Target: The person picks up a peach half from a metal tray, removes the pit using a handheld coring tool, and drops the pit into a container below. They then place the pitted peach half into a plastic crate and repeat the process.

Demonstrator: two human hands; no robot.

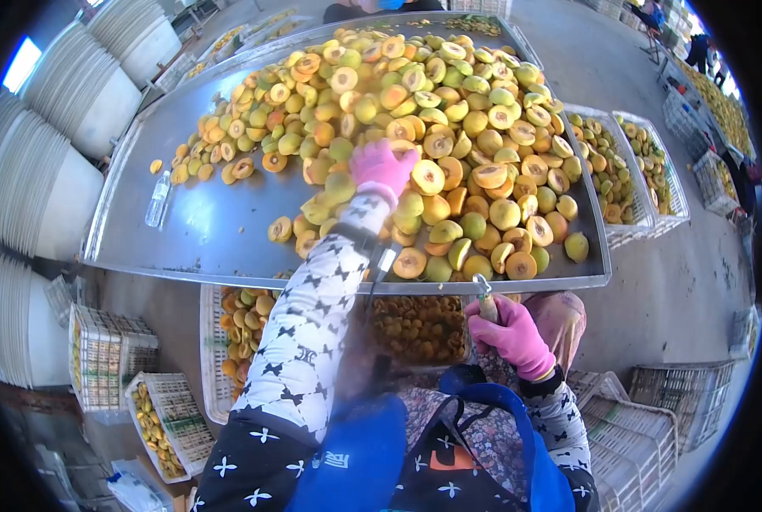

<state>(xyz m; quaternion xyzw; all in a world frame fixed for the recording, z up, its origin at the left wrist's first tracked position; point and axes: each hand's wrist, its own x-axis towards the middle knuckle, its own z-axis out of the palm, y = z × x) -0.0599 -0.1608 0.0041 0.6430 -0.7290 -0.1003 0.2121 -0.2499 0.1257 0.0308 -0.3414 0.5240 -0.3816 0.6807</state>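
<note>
Fruit (pixel 428 177) surrounds the left grip (pixel 383 167), closure unclear; a hooked tool (pixel 486 302) juts from the clenched right grip (pixel 515 338).

Left fingers (pixel 370 155) partly hidden, far person (pixel 379 10) cut off at top

Left hand (pixel 382 168) forward, right hand (pixel 517 338) curled

Table (pixel 202 243), as dial centre: fruit halves (pixel 428 177) heaped chiefly from 12 to 5 o'clock, bottle (pixel 157 200) at 9, both on top. Beyond the near rim: filled crates at 6 (pixel 419 360) and 7 (pixel 213 375). Outlying: adjoining filled crates (pixel 639 224) at 3, further crates (pixel 624 444) at 5, stacked tubs (pixel 44 183) from 8 to 10.
</note>
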